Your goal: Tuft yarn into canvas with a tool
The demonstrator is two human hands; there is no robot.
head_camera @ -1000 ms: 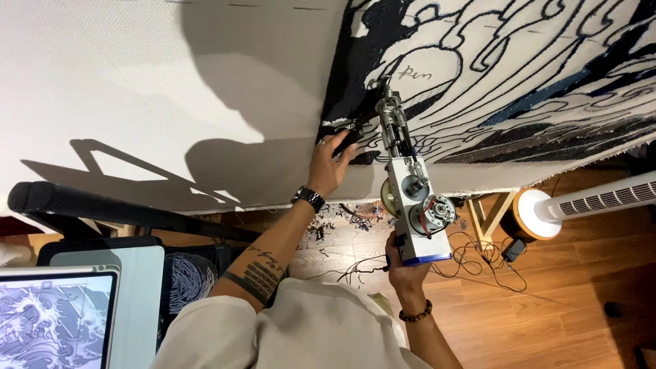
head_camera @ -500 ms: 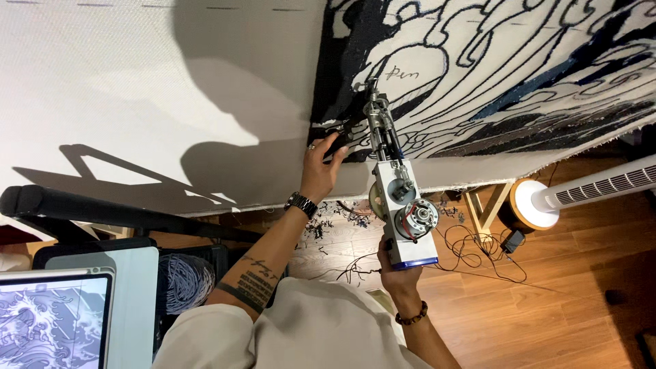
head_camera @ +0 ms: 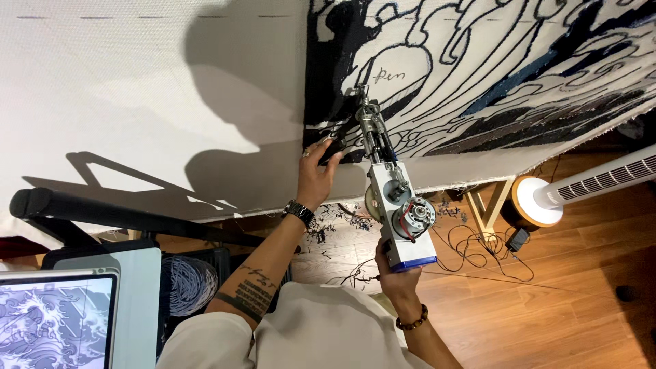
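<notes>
Tufting gun [head_camera: 395,198] between left hand [head_camera: 316,172] and right hand [head_camera: 396,273]

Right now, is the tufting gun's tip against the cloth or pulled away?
Against it: the tufting gun has its needle end touching the stretched cloth.

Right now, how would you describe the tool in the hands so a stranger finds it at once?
Start at the big stretched cloth with its dark wave pattern. The tufting gun points at its lower edge, between the left hand and right hand. It alone is metal, with a blue-edged base.
</notes>
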